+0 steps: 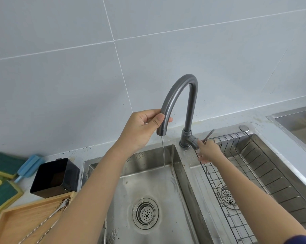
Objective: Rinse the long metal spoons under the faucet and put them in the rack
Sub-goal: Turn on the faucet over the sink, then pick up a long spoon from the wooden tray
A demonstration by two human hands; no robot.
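Observation:
A grey gooseneck faucet [189,95] rises between two sink basins. My left hand [143,128] is shut on its spout just above the outlet. A thin stream of water [163,150] falls into the left basin [148,182]. My right hand [207,150] rests against the faucet's lever handle [208,135] at the base; its exact grip is hidden. Long metal spoons [48,217] with twisted handles lie on a wooden tray [16,221] at the lower left. A black wire rack [254,166] sits in the right basin.
A black square container [55,176] stands behind the tray. Green-and-yellow sponges [2,182] and a blue brush [28,166] lie at the far left. Another steel basin [296,124] shows at the right edge. A grey tiled wall runs behind the sink.

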